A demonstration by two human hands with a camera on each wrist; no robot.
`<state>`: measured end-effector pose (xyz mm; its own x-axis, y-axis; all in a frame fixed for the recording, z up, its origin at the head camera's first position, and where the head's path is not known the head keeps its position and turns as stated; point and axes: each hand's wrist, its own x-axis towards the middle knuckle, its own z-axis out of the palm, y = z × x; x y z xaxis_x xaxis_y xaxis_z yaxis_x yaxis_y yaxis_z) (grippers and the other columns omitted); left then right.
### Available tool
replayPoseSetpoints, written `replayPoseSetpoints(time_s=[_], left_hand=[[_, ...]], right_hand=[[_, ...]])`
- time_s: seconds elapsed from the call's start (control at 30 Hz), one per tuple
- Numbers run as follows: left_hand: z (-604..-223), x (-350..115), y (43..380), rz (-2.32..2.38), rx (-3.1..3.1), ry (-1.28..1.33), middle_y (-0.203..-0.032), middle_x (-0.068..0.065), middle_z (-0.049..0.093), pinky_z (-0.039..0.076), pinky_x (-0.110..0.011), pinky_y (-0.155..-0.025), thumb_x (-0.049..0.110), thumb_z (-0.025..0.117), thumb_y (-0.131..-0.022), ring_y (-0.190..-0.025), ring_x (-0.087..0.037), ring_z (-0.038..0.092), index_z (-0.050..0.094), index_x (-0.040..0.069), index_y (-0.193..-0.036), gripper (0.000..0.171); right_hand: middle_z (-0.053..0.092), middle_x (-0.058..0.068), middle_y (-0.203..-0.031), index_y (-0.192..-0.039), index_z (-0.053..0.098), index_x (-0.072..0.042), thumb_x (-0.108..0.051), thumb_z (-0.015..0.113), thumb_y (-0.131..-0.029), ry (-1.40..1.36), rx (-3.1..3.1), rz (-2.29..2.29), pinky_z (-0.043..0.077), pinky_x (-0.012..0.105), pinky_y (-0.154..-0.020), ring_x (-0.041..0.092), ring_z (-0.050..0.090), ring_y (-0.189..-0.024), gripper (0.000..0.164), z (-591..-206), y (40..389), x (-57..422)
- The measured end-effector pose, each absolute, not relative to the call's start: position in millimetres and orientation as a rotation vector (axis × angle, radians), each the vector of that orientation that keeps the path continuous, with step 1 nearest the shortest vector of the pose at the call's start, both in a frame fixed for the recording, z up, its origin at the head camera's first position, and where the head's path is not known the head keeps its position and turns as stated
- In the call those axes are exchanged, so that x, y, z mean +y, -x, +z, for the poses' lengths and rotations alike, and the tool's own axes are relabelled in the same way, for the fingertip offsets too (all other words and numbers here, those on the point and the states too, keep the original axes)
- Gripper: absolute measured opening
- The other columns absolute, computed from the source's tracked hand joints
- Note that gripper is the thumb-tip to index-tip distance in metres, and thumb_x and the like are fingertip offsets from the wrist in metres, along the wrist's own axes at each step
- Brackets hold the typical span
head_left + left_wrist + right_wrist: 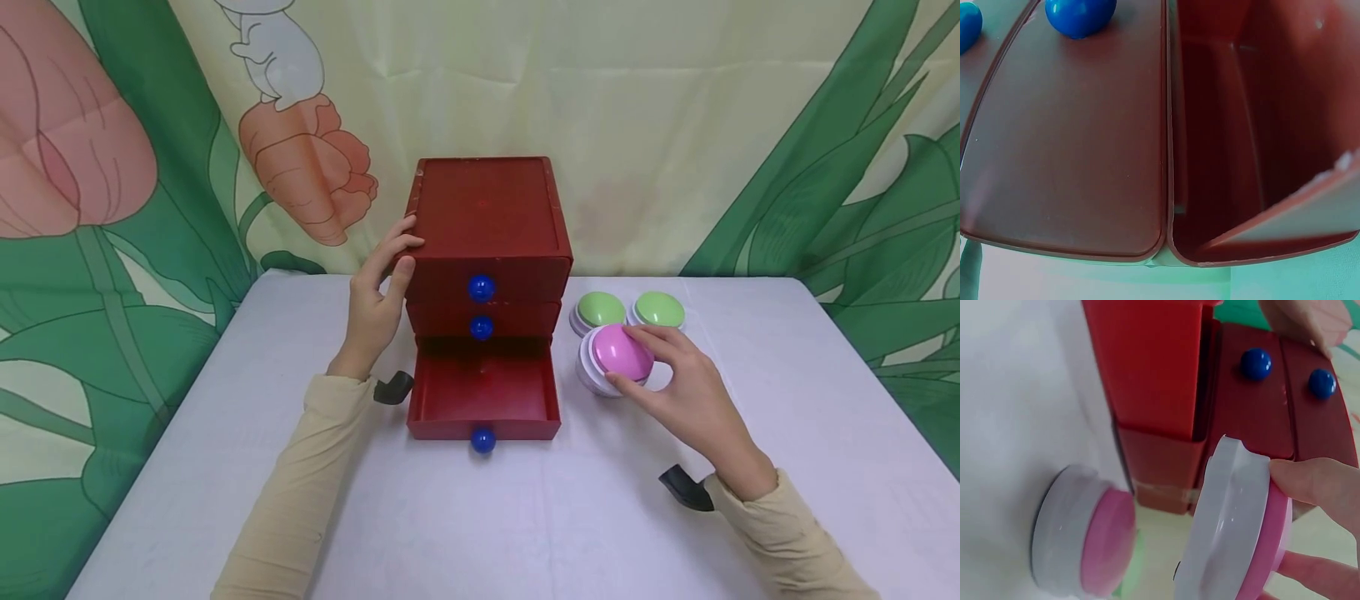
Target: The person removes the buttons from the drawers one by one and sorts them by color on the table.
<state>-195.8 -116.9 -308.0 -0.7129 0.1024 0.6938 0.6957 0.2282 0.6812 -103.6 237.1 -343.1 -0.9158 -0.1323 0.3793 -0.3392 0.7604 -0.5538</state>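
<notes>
My right hand [693, 396] holds a round push button [624, 353] with a white base and a pink dome, thumb and fingers at its edge. In the right wrist view this pink push button [1229, 519] is tilted and raised above the table, and a second pink push button [1110, 540] stands beyond it. My left hand [375, 304] rests on the left side of a dark red drawer cabinet [487, 208], its thumb by the front edge. The bottom drawer [442, 430] is pulled out, while the two upper drawers with blue knobs are closed.
Two green push buttons [602, 308] stand side by side to the right of the cabinet, behind the pink ones. The white table [465, 533] ends at a printed curtain [637, 150] at the back. A blue knob [483, 441] sticks out from the pulled-out drawer.
</notes>
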Motion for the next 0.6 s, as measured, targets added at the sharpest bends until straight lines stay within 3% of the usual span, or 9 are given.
replayPoseSetpoints(time_s=[0.1,0.17,0.23,0.37,0.4,0.6], left_hand=[[-307.7,-116.5,195.4,-1.510,-1.995,0.733,-0.149,-0.018,0.048,0.041,-0.038,-0.112,0.006,0.052,-0.101,-0.142,-0.018,0.043,0.059,-0.005,-0.124,0.026],[-307.8,-116.7,195.0,-1.509,-2.000,0.729,-0.149,-0.017,0.048,0.042,-0.037,-0.112,0.006,0.051,-0.101,-0.142,-0.018,0.043,0.059,-0.005,-0.124,0.027],[-308.0,-116.9,194.6,-1.510,-2.004,0.723,-0.149,-0.017,0.048,0.041,-0.036,-0.113,0.005,0.051,-0.101,-0.142,-0.018,0.042,0.059,-0.005,-0.124,0.026],[-307.1,-117.0,194.8,-1.512,-2.000,0.729,-0.149,-0.018,0.048,0.041,-0.035,-0.113,0.005,0.051,-0.101,-0.142,-0.019,0.042,0.059,-0.005,-0.124,0.026],[-306.9,-116.9,194.8,-1.513,-1.998,0.730,-0.149,-0.018,0.048,0.041,-0.035,-0.113,0.005,0.051,-0.101,-0.142,-0.019,0.042,0.059,-0.005,-0.124,0.026],[-306.5,-116.7,194.8,-1.520,-1.993,0.735,-0.149,-0.018,0.048,0.041,-0.033,-0.113,0.004,0.051,-0.101,-0.142,-0.020,0.042,0.059,-0.005,-0.124,0.026]], right_hand=[[0.058,0.016,-0.130,-0.133,0.062,-0.003,-0.022,0.086,-0.077,-0.351,-2.639,0.907,0.050,0.019,-0.080,0.035,0.063,-0.106,0.063,-344.2,103.9,243.4],[0.059,0.016,-0.130,-0.133,0.062,-0.003,-0.022,0.086,-0.078,-0.343,-2.645,0.903,0.045,0.013,-0.078,0.035,0.064,-0.104,0.063,-345.3,104.6,246.5],[0.059,0.017,-0.130,-0.133,0.062,-0.002,-0.023,0.086,-0.078,-0.333,-2.655,0.898,0.047,0.015,-0.077,0.036,0.064,-0.103,0.064,-345.9,105.4,249.3],[0.059,0.018,-0.127,-0.134,0.061,-0.002,-0.024,0.085,-0.079,-0.296,-2.674,0.882,0.054,0.032,-0.075,0.037,0.063,-0.102,0.064,-347.3,106.9,254.2],[0.059,0.018,-0.127,-0.134,0.061,-0.002,-0.024,0.085,-0.079,-0.286,-2.677,0.882,0.054,0.031,-0.075,0.037,0.063,-0.102,0.064,-347.7,107.2,255.7],[0.061,0.019,-0.124,-0.133,0.061,-0.001,-0.022,0.084,-0.080,-0.251,-2.672,0.949,0.037,-0.001,-0.077,0.038,0.062,-0.106,0.062,-351.9,111.3,265.0]])
